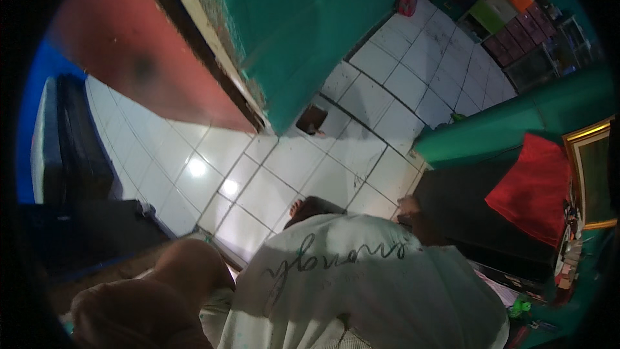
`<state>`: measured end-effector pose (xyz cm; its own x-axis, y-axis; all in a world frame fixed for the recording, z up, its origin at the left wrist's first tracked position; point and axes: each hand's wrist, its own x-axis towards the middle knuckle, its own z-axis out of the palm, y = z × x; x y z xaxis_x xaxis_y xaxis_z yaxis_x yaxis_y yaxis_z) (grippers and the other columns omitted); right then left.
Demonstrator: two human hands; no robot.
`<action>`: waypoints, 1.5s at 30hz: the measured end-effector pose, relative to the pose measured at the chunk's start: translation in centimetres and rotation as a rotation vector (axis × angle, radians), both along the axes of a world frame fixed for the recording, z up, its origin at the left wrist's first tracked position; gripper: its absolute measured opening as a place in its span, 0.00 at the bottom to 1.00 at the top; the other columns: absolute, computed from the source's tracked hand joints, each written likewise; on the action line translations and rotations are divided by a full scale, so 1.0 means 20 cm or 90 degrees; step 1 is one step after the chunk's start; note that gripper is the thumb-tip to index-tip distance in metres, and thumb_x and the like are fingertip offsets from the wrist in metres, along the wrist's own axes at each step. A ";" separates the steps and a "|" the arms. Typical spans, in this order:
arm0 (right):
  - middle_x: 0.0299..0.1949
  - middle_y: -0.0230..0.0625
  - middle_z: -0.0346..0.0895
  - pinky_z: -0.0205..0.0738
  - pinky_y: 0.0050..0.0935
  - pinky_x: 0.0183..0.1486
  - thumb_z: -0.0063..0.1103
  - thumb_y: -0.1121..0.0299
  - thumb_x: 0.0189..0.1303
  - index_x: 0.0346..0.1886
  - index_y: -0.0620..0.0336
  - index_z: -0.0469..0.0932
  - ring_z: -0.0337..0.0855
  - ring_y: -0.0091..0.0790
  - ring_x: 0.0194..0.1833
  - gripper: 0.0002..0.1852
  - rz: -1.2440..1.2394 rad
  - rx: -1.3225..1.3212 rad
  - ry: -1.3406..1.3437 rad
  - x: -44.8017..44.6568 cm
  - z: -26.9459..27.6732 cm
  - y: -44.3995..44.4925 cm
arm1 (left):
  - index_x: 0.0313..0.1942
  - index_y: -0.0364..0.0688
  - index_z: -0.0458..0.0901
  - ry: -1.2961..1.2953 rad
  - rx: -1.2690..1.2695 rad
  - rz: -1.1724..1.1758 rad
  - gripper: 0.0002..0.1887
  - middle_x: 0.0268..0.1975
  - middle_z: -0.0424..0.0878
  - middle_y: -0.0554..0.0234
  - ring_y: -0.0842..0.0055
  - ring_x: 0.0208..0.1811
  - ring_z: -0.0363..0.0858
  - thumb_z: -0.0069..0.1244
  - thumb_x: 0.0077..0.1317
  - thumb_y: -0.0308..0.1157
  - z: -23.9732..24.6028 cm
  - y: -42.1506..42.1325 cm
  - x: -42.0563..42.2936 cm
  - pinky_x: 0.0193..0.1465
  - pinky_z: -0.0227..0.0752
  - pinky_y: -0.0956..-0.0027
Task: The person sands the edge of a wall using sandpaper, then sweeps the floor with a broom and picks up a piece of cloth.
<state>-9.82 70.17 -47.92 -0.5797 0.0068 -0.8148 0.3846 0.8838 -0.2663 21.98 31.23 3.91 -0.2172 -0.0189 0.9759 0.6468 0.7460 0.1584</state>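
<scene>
My left arm is bent up towards the camera. My left hand (131, 317) appears as a large, dim shape at the lower left, its fingers not distinguishable. On the other side, my right hand (410, 206) hangs low next to a black cabinet (460, 198); it is small and blurred, and I see nothing clearly held in it. Whether it touches the cabinet cannot be told. Between the arms is my pale shirt (358, 276), which bears writing. A bare foot (302, 209) shows past its hem on the white tiled floor (290, 169).
A green wall corner (290, 48) juts in ahead, beside a pinkish-red panel (155, 58). A dark brown patch (311, 119) lies on the floor. Red cloth (537, 189) covers part of the cabinet near a gold frame (588, 174). Colourful drawers (499, 9) stand far right; dark furniture (87, 140) is left.
</scene>
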 end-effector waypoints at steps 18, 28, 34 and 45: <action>0.19 0.24 0.72 0.62 0.31 0.19 0.57 0.55 0.56 0.26 0.50 0.74 0.68 0.26 0.17 0.11 -0.188 -0.042 -0.259 -0.14 -0.51 0.60 | 0.45 0.43 0.53 -0.122 0.795 -0.940 0.16 0.30 0.60 0.56 0.68 0.28 0.64 0.42 0.61 0.27 -0.15 -0.02 -1.05 0.12 0.75 0.65; 0.21 0.26 0.74 0.67 0.32 0.22 0.57 0.55 0.56 0.30 0.52 0.75 0.72 0.27 0.19 0.12 -0.140 -0.088 -0.161 -1.01 -0.36 0.50 | 0.46 0.42 0.54 -0.167 0.715 -1.097 0.16 0.32 0.64 0.55 0.68 0.26 0.66 0.42 0.63 0.34 -0.16 0.27 -1.94 0.14 0.76 0.64; 0.22 0.28 0.74 0.69 0.33 0.23 0.58 0.55 0.56 0.31 0.53 0.75 0.73 0.28 0.20 0.12 -0.109 -0.135 -0.144 -1.51 -0.24 0.31 | 0.47 0.41 0.56 -0.188 0.705 -1.088 0.18 0.33 0.66 0.54 0.68 0.25 0.68 0.42 0.64 0.39 -0.14 0.38 -2.36 0.16 0.76 0.64; 0.23 0.30 0.75 0.71 0.34 0.25 0.58 0.55 0.56 0.33 0.55 0.76 0.76 0.30 0.22 0.13 -0.263 -0.250 -0.337 -2.12 -0.37 0.29 | 0.45 0.37 0.66 -0.422 0.928 -0.631 0.18 0.32 0.67 0.63 0.73 0.20 0.64 0.35 0.65 0.42 -0.80 0.05 -3.28 0.12 0.59 0.75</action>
